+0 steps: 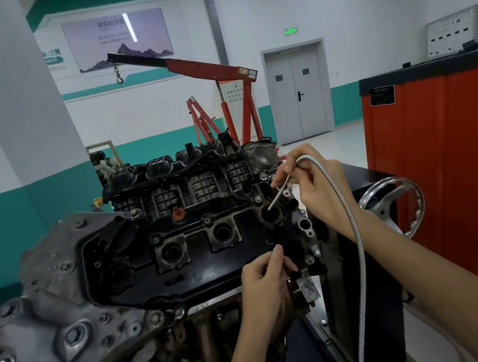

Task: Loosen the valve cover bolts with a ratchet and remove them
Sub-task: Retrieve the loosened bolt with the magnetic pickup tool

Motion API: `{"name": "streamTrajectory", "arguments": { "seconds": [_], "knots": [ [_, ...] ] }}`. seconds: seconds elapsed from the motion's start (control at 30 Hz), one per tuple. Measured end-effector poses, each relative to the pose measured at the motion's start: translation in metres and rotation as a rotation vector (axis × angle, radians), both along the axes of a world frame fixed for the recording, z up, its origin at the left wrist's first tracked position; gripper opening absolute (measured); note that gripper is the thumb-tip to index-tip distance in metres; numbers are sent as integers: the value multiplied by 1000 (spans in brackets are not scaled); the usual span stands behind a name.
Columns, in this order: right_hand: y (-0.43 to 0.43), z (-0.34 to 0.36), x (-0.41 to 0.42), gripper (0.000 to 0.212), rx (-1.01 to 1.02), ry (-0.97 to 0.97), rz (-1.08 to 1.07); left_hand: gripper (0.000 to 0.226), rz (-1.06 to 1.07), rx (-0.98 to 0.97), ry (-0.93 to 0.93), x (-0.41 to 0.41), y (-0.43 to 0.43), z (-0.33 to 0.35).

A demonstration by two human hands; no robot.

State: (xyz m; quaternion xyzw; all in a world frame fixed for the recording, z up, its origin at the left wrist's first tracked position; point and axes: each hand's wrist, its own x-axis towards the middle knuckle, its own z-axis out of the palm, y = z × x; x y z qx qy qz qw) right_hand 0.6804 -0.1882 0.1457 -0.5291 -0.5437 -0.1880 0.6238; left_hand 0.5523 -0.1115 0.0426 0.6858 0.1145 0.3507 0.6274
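Right hand [308, 177] is pinching a bendy metal wand [352, 226], tip poked into the rightmost plug well [271, 217] of the cover [200, 266]. Left hand [264, 281] sits curled at the cover's near edge, can't tell if it's holding anything. Bolts [206, 220] are sitting in the cover between the wells.

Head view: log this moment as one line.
right hand: grips flexible shaft | tip: at rightmost plug well | left hand: curled at valve cover's near edge, contents unclear | ratchet: not seen
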Motion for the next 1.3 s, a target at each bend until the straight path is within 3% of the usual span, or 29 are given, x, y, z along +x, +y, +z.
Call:
{"name": "streamTrajectory", "arguments": {
  "seconds": [0.17, 0.3, 0.47, 0.97, 1.3],
  "knots": [
    [-5, 3, 1, 23, 28, 1, -2, 41, 103, 21, 11, -1, 8, 3],
    [-7, 1, 0, 21, 35, 4, -16, 33, 257, 179, 29, 1, 17, 18],
    [-12, -7, -5, 29, 21, -81, -12, 30, 368, 201, 56, 7, 25, 29],
    [-26, -10, -6, 24, 130, -6, -29, 30, 385, 173, 87, 14, 28, 18],
    [17, -23, 13, 21, -61, -77, -35, 26, 302, 261, 4, 9, 12, 14]
  ]
}}
